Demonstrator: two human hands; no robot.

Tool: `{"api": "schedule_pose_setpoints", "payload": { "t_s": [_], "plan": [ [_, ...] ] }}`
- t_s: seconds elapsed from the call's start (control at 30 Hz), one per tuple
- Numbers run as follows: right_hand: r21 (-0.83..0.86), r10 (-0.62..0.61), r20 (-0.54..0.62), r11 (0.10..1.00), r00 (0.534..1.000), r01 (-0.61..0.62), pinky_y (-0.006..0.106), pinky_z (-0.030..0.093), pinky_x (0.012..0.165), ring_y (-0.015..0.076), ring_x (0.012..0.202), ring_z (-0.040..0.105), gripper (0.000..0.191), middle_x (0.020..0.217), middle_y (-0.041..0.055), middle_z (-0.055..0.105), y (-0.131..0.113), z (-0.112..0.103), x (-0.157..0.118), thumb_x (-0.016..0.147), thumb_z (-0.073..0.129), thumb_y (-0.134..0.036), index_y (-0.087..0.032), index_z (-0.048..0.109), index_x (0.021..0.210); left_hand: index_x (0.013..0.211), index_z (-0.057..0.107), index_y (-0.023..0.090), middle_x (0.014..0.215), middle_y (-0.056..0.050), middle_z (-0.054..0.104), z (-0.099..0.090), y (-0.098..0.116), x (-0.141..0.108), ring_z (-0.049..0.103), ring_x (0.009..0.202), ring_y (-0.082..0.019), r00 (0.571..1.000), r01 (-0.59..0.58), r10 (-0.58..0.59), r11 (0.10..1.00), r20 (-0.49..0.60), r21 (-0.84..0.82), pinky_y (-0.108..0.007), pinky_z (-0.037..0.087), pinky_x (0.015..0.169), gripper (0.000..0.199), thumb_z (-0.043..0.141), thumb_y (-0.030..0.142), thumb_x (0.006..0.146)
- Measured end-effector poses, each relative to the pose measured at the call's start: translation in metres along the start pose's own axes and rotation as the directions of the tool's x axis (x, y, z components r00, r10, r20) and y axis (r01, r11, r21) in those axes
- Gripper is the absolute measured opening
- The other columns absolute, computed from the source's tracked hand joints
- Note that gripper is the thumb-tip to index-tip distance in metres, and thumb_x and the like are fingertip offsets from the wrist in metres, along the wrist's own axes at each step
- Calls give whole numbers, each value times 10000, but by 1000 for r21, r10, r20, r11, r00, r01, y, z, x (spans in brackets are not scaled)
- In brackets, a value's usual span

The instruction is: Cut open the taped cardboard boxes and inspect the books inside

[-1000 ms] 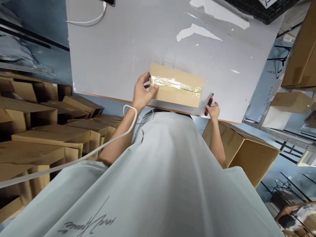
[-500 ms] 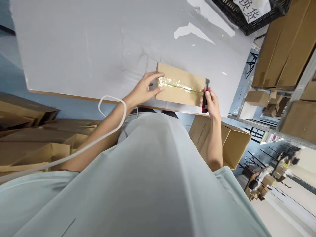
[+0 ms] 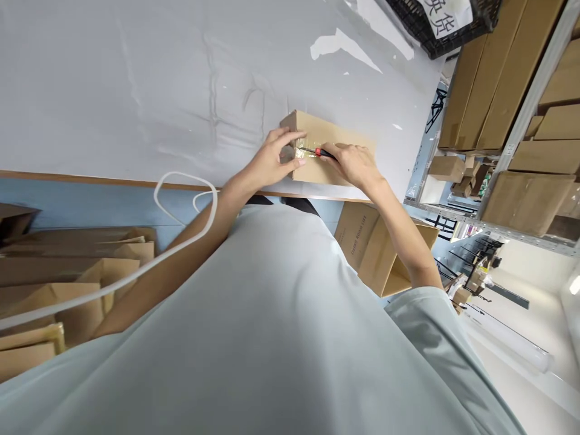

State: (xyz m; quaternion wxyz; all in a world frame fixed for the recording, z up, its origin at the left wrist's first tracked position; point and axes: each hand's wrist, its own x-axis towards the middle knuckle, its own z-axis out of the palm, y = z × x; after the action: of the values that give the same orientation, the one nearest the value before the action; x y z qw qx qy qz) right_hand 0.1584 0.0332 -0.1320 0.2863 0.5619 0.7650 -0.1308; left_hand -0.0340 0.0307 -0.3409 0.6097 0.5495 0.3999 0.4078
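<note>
A long, taped cardboard box [image 3: 333, 128] lies near the front edge of the table. My left hand [image 3: 272, 158] steadies its left end, thumb and index finger spread on the top face and the other fingers at the end face. A red and black utility knife [image 3: 325, 153] is in my right hand [image 3: 356, 163], its blade pointing left. The blade tip is at the clear tape [image 3: 301, 148] near the box's left end, between my left thumb and index finger. Right-hand fingers cover part of the handle and the tape seam.
Torn white paper [image 3: 342, 49] lies on the grey table [image 3: 158, 90]. A black crate [image 3: 446, 27] with a paper sign stands at the far right corner. An open carton [image 3: 378, 254] is below the table's edge; more cartons [image 3: 90, 272] stand at left. A white cable [image 3: 181, 254] crosses my left arm.
My right hand has carried the knife from the box's right end to its left end, turning the blade leftward. My left hand stays on the left end. The view has shifted slightly.
</note>
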Motion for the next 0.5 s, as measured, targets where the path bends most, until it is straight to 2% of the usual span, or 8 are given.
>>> {"api": "schedule_pose_setpoints", "payload": {
  "t_s": [0.13, 0.27, 0.43, 0.5],
  "plan": [
    [-20, -21, -15, 1000, 1000, 20, 421, 518, 999, 368, 1206, 774, 519, 1333, 165, 828, 4, 3, 2, 1269, 349, -512, -219, 701, 1512, 1534, 769, 302, 1690, -146, 577, 0, -3, 1, 500, 1657, -444, 1000, -15, 16, 1000, 20, -13, -568, 576, 1284, 741, 1012, 380, 838],
    [-46, 1, -11, 999, 1000, -2, 464, 534, 1016, 381, 1192, 777, 500, 1301, 184, 821, -3, 4, 3, 1267, 340, -471, -208, 689, 1508, 1537, 770, 321, 1703, -135, 566, -1, -1, 0, 501, 1664, -441, 1000, 4, -4, 1000, 16, -2, -557, 607, 1256, 745, 1015, 355, 834],
    [-48, 27, -49, 998, 998, -29, 525, 561, 1040, 394, 1215, 774, 478, 1327, 233, 783, -18, 14, 7, 1247, 290, -316, -176, 662, 1512, 1537, 755, 253, 1705, -141, 572, -1, 17, -2, 527, 1642, -426, 998, 65, -65, 998, 25, 1, -558, 596, 1266, 684, 983, 382, 905],
    [-8, -21, -78, 1000, 997, 20, 548, 573, 1052, 397, 1236, 769, 495, 1335, 238, 773, -18, 23, 13, 1239, 266, -304, -174, 654, 1519, 1549, 734, 212, 1725, -142, 558, -2, 28, -4, 547, 1619, -417, 994, 107, -107, 994, 24, 0, -542, 572, 1283, 693, 980, 398, 928]
  ]
}}
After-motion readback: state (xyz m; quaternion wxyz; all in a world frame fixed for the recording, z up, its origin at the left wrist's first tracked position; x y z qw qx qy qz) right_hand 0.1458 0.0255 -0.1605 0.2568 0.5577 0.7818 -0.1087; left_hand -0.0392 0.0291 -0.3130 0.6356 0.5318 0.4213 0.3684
